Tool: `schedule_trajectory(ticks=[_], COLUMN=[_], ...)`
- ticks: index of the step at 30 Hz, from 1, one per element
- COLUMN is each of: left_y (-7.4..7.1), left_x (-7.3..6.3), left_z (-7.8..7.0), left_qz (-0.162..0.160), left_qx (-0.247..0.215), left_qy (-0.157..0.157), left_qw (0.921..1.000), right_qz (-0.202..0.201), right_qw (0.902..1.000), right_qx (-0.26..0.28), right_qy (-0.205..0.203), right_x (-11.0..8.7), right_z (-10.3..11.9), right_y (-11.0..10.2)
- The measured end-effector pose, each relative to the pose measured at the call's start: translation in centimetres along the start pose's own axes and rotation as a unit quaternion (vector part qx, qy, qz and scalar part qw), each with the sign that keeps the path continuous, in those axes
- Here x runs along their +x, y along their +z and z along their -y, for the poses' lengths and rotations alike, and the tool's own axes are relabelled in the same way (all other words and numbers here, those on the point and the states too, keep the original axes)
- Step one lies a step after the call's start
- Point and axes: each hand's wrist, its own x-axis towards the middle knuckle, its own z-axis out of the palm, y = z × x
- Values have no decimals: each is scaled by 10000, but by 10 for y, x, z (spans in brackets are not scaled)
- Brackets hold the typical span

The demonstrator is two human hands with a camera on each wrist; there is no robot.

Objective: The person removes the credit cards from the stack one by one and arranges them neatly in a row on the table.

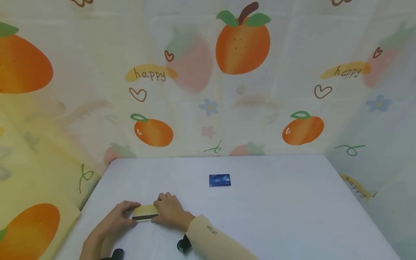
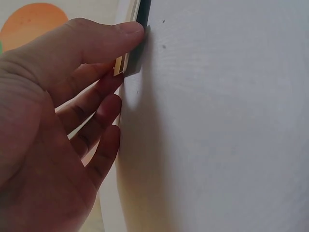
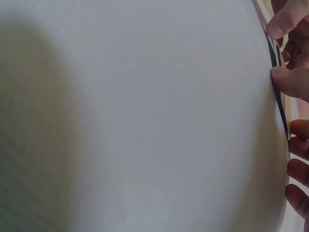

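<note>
A yellow card with a black stripe and a pale lower band is held just over the white table, between both hands. My left hand pinches its left end, with the thumb on the striped face and fingers behind. Its edge shows several thin layers in the left wrist view; whether these are separate cards I cannot tell. At the right end, my right hand grips the card by thumb and fingers. Only the dark striped edge shows in the right wrist view. A blue bank card lies flat farther back.
The white table reaches back to a fruit-printed cloth hanging behind it, with more cloth at both sides. A black wrist camera sits by the right sleeve; another dark device is at the left wrist.
</note>
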Motion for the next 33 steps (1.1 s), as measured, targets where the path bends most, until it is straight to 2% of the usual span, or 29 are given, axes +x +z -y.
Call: schedule_trajectory(ticks=[4, 14, 23, 33], left_y=[0, 2, 4, 2], left_x=[1, 1, 1, -1], left_z=[0, -4, -4, -9], left_qz=[-7, 97, -22, -156], left_qx=[44, 55, 246, 29], left_qy=[23, -339, -125, 41], left_qw=[10000, 9994, 9996, 9999], right_qz=[32, 99, 28, 69], right_qw=[10000, 9999, 9999, 9990], right_qx=[75, 57, 158, 446], right_qy=[-48, 27, 17, -25], right_x=[-1, -1, 0, -5], right_z=[0, 2, -1, -4], right_y=[-2, -1, 1, -8])
